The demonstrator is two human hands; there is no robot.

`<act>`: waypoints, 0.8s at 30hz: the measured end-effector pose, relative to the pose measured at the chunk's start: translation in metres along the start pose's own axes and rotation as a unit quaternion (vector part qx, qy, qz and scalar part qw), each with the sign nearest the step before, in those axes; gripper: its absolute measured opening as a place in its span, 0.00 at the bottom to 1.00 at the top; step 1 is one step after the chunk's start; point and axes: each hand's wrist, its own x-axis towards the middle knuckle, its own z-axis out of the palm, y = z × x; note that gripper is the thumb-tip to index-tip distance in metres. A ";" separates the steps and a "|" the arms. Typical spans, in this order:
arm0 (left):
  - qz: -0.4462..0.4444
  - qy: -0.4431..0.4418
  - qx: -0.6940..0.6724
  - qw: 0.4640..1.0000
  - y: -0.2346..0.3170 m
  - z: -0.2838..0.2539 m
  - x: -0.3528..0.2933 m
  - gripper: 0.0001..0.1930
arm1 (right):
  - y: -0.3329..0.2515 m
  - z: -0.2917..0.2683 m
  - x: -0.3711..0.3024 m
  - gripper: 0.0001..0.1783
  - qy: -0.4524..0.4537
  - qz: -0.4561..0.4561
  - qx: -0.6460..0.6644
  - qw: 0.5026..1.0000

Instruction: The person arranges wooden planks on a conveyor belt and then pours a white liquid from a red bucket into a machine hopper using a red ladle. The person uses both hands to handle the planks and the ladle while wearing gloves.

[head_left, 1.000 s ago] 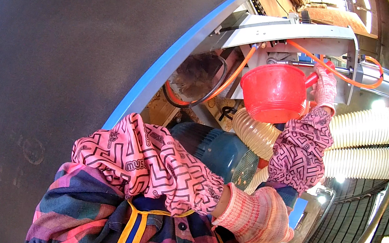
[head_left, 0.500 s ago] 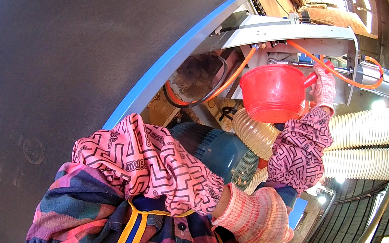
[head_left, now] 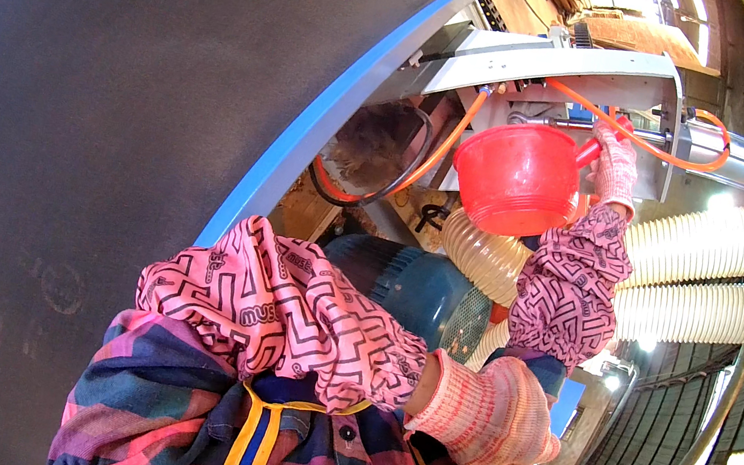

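A red plastic dipper (head_left: 515, 179) with a round, ribbed bowl hangs in front of the machine's white bracket. My right hand (head_left: 615, 163), in a pink-and-white knitted glove, is closed around its handle, whose end shows past the fingers. Whatever the bowl holds is hidden. My left hand (head_left: 490, 419), gloved alike, is bent over close to my body, near my right upper arm. Its back faces up, and most of its fingers are hidden. Pink patterned sleeve covers (head_left: 283, 315) are on both forearms.
A wide dark belt surface (head_left: 120, 118) with a blue edge (head_left: 337, 112) lies at the left. Beyond the dipper are a metal cylinder (head_left: 738, 162) and an orange air hose (head_left: 463, 136). A blue-green motor (head_left: 425, 293) sits below; ribbed cream ducts (head_left: 718, 236) run at the right.
The dipper and my right hand have shifted very slightly left. My left hand stays nearly where it was.
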 end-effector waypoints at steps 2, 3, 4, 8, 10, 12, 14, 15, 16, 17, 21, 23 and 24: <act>-0.002 0.021 -0.012 1.000 -0.003 0.015 0.003 0.08 | 0.001 0.001 -0.001 0.32 -0.002 -0.001 0.001 1.000; -0.004 0.033 -0.025 0.999 -0.005 0.022 0.005 0.08 | 0.001 0.001 -0.001 0.32 -0.003 -0.001 0.001 1.000; -0.005 0.043 -0.047 0.998 -0.006 0.028 0.007 0.09 | 0.000 0.001 -0.001 0.32 -0.006 0.000 -0.004 1.000; -0.021 0.040 -0.033 0.998 -0.004 0.027 0.008 0.09 | -0.001 0.003 0.001 0.32 -0.014 -0.004 -0.010 1.000; -0.024 0.018 0.000 1.000 -0.001 0.019 0.006 0.09 | 0.001 0.004 -0.001 0.29 -0.004 -0.010 0.005 1.000; -0.018 0.001 -0.003 1.000 0.000 0.015 0.005 0.09 | 0.006 0.005 -0.005 0.24 0.020 -0.018 0.030 0.999; -0.014 -0.001 -0.004 1.000 0.000 0.012 0.005 0.10 | 0.003 0.006 -0.004 0.24 0.017 -0.013 0.026 0.999; -0.014 -0.003 -0.004 1.000 0.000 0.010 0.006 0.10 | 0.002 0.006 -0.004 0.24 0.015 -0.010 0.023 1.000; -0.012 -0.006 -0.001 1.000 0.001 0.008 0.005 0.10 | 0.002 0.007 -0.004 0.24 0.012 -0.011 0.026 1.000; -0.012 -0.010 0.003 1.000 0.001 0.006 0.005 0.10 | 0.001 0.007 -0.004 0.24 0.009 -0.012 0.029 0.999; -0.012 -0.021 0.013 1.000 0.003 -0.002 0.002 0.11 | 0.001 0.007 -0.004 0.24 0.009 -0.012 0.024 1.000; -0.009 -0.014 0.003 1.000 0.001 0.005 0.004 0.11 | 0.001 0.006 -0.003 0.28 -0.003 -0.011 0.020 1.000; -0.007 -0.010 -0.001 1.000 0.000 0.008 0.005 0.11 | 0.001 0.005 -0.002 0.29 -0.009 -0.010 0.019 1.000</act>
